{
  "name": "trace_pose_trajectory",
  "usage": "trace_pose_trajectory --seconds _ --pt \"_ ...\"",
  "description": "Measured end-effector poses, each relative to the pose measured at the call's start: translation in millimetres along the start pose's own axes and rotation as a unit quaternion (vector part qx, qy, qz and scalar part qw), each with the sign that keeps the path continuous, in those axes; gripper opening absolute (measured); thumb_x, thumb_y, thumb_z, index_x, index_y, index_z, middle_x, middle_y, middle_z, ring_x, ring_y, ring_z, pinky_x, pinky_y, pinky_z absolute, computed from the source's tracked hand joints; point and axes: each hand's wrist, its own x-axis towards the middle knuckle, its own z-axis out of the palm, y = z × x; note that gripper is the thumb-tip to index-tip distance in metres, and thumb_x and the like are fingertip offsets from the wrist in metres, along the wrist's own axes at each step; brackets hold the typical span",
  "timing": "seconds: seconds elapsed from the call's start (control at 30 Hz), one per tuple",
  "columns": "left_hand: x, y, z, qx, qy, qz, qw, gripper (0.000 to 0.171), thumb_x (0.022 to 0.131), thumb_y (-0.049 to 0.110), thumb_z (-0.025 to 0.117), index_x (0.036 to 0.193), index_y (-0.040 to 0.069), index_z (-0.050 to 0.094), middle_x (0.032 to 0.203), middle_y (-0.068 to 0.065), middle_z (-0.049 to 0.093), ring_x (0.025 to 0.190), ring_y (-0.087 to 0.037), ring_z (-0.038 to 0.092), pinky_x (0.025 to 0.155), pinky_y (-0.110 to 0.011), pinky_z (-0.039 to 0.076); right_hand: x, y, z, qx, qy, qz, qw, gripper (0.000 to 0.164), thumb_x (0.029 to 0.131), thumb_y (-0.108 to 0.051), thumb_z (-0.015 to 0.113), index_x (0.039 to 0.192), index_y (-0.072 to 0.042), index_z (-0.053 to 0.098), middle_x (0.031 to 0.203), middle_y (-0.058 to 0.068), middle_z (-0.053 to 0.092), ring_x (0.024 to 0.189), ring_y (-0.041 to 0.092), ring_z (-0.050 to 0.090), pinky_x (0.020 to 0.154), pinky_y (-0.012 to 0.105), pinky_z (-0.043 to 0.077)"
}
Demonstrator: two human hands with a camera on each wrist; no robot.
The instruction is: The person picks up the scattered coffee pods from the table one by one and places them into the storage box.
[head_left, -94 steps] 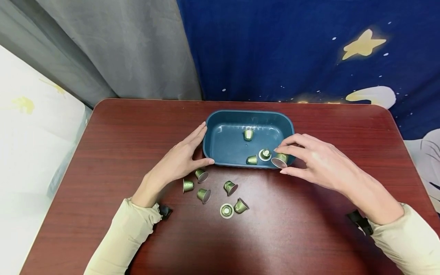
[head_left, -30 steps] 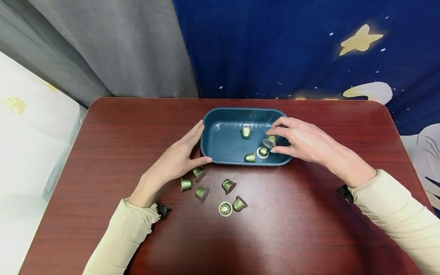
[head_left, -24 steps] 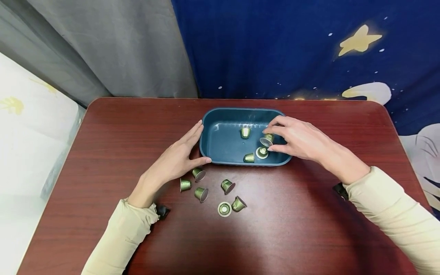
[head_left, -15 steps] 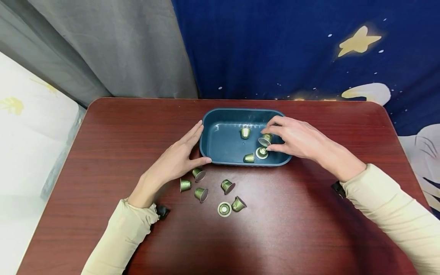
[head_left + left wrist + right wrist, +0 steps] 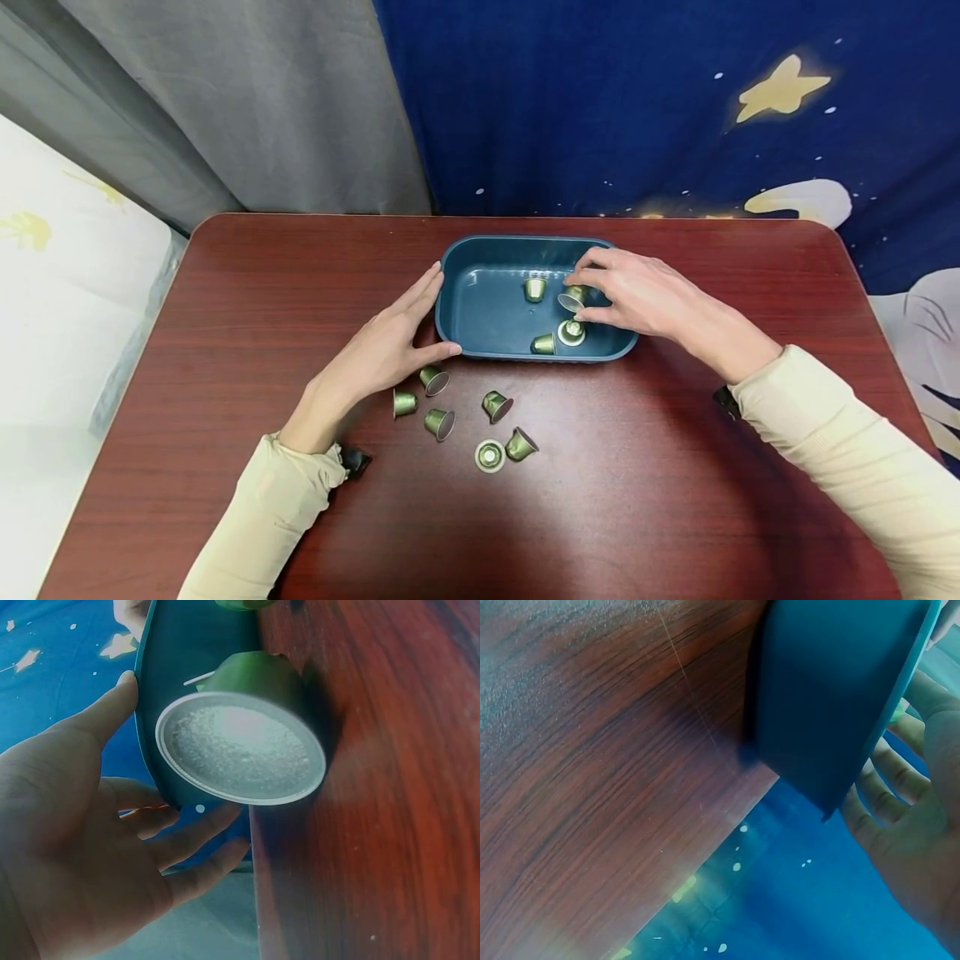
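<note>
My right hand reaches over the right end of a dark blue plastic bin, pinching a green coffee capsule between thumb and fingers, foil lid toward me. Inside the bin lie an upside-down capsule right by my thumb, one on its side at the near wall, and another capsule farther back. My left hand rests against the bin's left end, fingers straight and thumb at the near corner. In the left wrist view, a capsule's foil lid shows large beside that hand.
Several green capsules lie in front of the bin, including a tilted capsule and an upside-down capsule. The reddish-brown wooden table has its far edge just behind the bin. Grey and blue curtains hang beyond it.
Over the last three seconds, my right hand has carried the pinched capsule from the bin's near right corner leftward and farther back inside. My left hand has kept its place at the bin's end.
</note>
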Motion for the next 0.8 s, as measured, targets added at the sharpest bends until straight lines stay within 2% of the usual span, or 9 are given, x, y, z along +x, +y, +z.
trace_pose_trajectory --seconds 0.17,0.33,0.63,0.8 --pt "-0.3 0.2 0.1 -0.001 -0.001 0.000 1.0000 0.098 0.089 0.060 0.062 0.161 0.018 0.010 0.166 0.009 0.003 0.148 -0.016 0.023 0.112 -0.045 0.035 2.8 2.0 2.0 0.000 -0.006 0.008 1.000 0.042 0.083 -0.033 0.081 0.118 -0.011 0.072 0.114 0.007 0.061 0.099 0.023 0.061 0.069 0.041 0.055" --pt "-0.7 -0.1 0.7 -0.003 -0.001 0.003 1.0000 0.098 0.090 0.060 0.062 0.161 0.018 0.009 0.166 0.009 0.003 0.148 -0.016 0.023 0.113 -0.045 0.034 5.4 3.5 6.6 0.005 -0.009 0.007 1.000 0.042 0.083 -0.033 0.081 0.117 -0.010 0.072 0.113 0.007 0.062 0.103 0.024 0.061 0.076 0.044 0.055" --pt "-0.7 0.0 1.3 -0.006 0.002 0.005 1.0000 0.097 0.090 0.060 0.061 0.161 0.019 0.010 0.167 0.007 0.005 0.148 -0.017 0.024 0.112 -0.046 0.035 9.4 3.4 11.5 0.009 -0.017 0.007 1.000 0.041 0.084 -0.034 0.080 0.117 -0.011 0.072 0.112 0.008 0.062 0.104 0.026 0.060 0.080 0.044 0.054" --pt "-0.3 -0.4 1.4 -0.004 0.004 0.007 1.0000 0.097 0.090 0.059 0.062 0.161 0.018 0.010 0.167 0.006 0.004 0.148 -0.016 0.024 0.113 -0.045 0.034 12.3 1.8 13.3 0.006 -0.027 0.014 1.000 0.043 0.084 -0.036 0.079 0.119 -0.012 0.072 0.113 0.008 0.061 0.105 0.025 0.060 0.077 0.045 0.055"
